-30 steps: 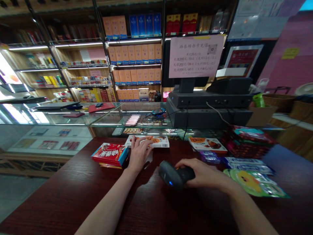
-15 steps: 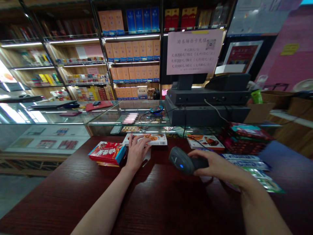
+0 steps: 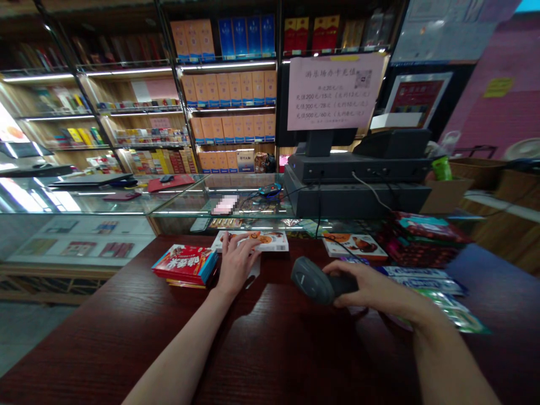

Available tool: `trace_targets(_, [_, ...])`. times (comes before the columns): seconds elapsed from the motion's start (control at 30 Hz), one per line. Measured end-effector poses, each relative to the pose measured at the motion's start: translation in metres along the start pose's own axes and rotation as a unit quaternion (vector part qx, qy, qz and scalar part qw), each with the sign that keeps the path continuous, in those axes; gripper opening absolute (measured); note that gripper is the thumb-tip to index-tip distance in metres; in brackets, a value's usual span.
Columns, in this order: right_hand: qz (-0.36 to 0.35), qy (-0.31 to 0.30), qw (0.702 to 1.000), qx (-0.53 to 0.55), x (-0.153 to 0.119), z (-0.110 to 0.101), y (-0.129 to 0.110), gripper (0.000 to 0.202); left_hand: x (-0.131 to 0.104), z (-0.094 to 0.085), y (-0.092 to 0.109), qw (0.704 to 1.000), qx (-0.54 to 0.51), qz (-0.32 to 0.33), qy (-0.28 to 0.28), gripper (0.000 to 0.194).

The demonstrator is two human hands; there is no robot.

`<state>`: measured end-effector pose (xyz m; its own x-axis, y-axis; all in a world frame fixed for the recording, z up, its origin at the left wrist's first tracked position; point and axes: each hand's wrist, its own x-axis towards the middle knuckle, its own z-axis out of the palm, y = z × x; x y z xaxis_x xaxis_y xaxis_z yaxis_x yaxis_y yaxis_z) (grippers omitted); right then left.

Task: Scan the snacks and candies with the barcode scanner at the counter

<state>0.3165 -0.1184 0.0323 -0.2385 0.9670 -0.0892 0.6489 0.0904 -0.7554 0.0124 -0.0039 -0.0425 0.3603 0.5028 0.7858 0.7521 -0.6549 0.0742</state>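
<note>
My right hand (image 3: 363, 286) is wrapped round the handle of a dark grey barcode scanner (image 3: 312, 281), which it holds above the brown table (image 3: 270, 349). The scanner's head points left. My left hand (image 3: 237, 261) has its fingers spread, and their tips rest on a white snack box (image 3: 272, 241) with orange print. The fingers cover part of that box. Just left of this hand is a stack of red and blue snack boxes (image 3: 184, 263). A similar white box (image 3: 354, 246) lies beyond the scanner, crossed by a black cable.
Several blue packets (image 3: 426, 280), a green packet (image 3: 458, 312) and a pile of dark red packages (image 3: 422, 239) are on the right. Behind the table stands a glass counter (image 3: 185, 208) with a cash register (image 3: 358, 194) and a paper sign (image 3: 335, 93). Stocked shelves line the back.
The scanner has tilted slightly and its blue light no longer shows. My left hand stays in the same place on the white box.
</note>
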Motion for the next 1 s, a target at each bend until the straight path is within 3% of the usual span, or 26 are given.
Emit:
trace_targets(0.2, [-0.026, -0.059, 0.994, -0.083, 0.016, 0.027, 0.003, 0.043, 0.000, -0.003, 0.002, 1.000, -0.003, 0.000, -0.004, 0.022])
trace_targets(0.47, [-0.052, -0.069, 0.986, -0.142, 0.028, 0.053, 0.002, 0.048, -0.001, -0.002, 0.001, 1.000, -0.005, -0.003, -0.004, 0.022])
trace_targets(0.8, [-0.060, -0.080, 0.984, -0.148, 0.031, 0.057, 0.000, 0.049, -0.004, 0.008, -0.008, 0.997, -0.068, 0.023, -0.006, 0.020])
trace_targets(1.0, [-0.077, -0.087, 0.990, -0.076, 0.028, 0.041, 0.007, 0.057, -0.004, 0.009, -0.007, 0.994, -0.111, 0.019, 0.005, 0.021])
